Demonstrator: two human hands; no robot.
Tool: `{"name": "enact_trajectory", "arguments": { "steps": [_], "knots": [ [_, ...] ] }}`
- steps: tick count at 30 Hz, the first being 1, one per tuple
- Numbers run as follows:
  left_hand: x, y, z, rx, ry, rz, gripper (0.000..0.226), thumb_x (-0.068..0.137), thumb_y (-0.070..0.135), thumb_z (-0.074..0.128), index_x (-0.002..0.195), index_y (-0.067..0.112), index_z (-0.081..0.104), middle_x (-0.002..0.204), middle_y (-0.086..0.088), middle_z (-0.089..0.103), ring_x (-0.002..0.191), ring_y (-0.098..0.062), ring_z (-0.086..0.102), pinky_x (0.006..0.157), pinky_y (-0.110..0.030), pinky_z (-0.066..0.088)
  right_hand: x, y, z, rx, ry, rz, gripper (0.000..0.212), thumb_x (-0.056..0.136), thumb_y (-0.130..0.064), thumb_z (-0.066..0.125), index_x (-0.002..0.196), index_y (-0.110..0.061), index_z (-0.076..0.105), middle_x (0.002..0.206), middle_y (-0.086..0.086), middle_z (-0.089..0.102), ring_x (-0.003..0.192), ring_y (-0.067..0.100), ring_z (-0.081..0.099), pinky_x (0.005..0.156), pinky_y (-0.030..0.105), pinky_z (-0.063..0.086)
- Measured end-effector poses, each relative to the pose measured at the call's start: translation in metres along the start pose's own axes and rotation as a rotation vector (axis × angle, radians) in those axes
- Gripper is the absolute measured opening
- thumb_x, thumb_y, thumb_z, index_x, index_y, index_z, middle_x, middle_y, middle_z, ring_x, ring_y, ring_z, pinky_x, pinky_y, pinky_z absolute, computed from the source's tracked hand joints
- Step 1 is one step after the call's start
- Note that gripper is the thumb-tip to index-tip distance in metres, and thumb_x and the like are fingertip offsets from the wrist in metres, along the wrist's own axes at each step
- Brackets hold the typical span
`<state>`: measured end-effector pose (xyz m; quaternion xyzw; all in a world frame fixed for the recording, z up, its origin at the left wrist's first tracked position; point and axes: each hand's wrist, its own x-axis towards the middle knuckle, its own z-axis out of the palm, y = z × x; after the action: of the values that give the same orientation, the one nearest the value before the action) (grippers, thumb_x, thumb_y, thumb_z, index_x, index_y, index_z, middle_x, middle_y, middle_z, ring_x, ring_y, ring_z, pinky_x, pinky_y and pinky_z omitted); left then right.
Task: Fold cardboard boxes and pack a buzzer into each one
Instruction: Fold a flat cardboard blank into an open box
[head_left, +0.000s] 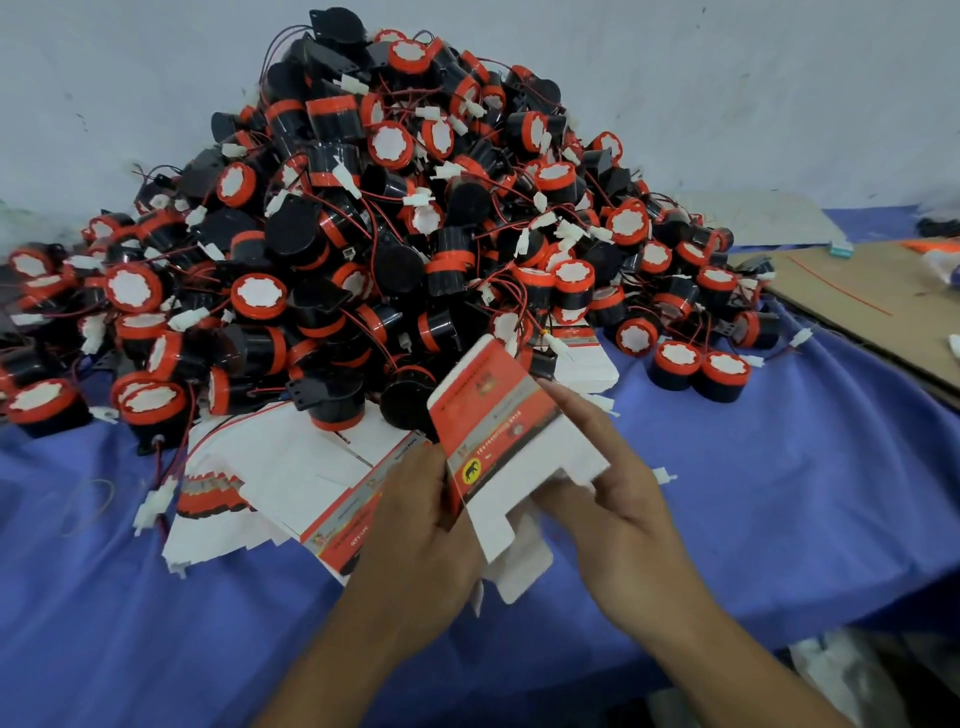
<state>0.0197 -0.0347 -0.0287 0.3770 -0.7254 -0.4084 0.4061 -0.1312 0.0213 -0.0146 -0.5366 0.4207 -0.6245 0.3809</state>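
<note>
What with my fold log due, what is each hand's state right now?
Left hand: grips the box by its edge.
Right hand: open, straight fingers touching the box's white flap.

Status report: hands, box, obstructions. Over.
Left hand grips the box by its left edge; right hand braces the other side, fingers straight. Box not yet folded, no buzzer in it. Buzzer pile behind, nothing blocking.
</note>
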Motion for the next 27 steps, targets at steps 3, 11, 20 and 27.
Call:
{"name": "enact_trajectory", "arguments": {
  "steps": [3, 11, 20, 27],
  "knots": [
    [-0.004, 0.004, 0.001, -0.01, 0.015, 0.006, 0.041, 0.081, 0.067, 0.05, 0.116, 0.046, 0.055, 0.107, 0.023, 0.063, 0.104, -0.003, 0.059, 0.079, -0.024, 0.047, 0.0, 0.005, 0.002, 0.006, 0.062, 0.002, 0.037, 0.101, -0.006, 0.05, 0.137, -0.006, 0.053, 0.122, 0.004, 0.07, 0.114, 0.017, 0.066, 0.094, 0.027, 0.054],
    [-0.002, 0.007, -0.004, -0.323, -0.038, 0.053, 0.059, 0.075, 0.042, 0.077, 0.128, 0.033, 0.054, 0.12, 0.006, 0.069, 0.112, -0.018, 0.066, 0.085, -0.038, 0.057, -0.006, 0.006, 0.011, -0.273, 0.043, 0.143, 0.039, 0.098, -0.006, 0.057, 0.136, -0.012, 0.054, 0.117, 0.004, 0.07, 0.113, 0.022, 0.064, 0.103, 0.036, 0.051],
    [0.001, 0.001, -0.014, -0.295, -0.219, 0.054, 0.083, 0.067, 0.053, 0.088, 0.135, 0.043, 0.042, 0.131, 0.011, 0.063, 0.121, -0.014, 0.061, 0.089, -0.03, 0.057, 0.003, 0.008, -0.004, 0.077, -0.027, 0.081, 0.072, 0.083, 0.006, 0.047, 0.126, -0.051, 0.059, 0.12, -0.012, 0.07, 0.118, 0.01, 0.064, 0.087, 0.023, 0.055],
    [0.004, -0.001, -0.016, -0.275, -0.039, 0.112, 0.031, 0.084, 0.027, 0.064, 0.107, 0.048, 0.07, 0.109, 0.008, 0.074, 0.099, -0.014, 0.071, 0.067, -0.023, 0.055, 0.011, 0.003, -0.005, 0.446, -0.224, 0.114, 0.048, 0.078, -0.017, 0.063, 0.126, -0.022, 0.067, 0.132, 0.01, 0.062, 0.125, 0.031, 0.054, 0.106, 0.042, 0.047]
  ]
}}
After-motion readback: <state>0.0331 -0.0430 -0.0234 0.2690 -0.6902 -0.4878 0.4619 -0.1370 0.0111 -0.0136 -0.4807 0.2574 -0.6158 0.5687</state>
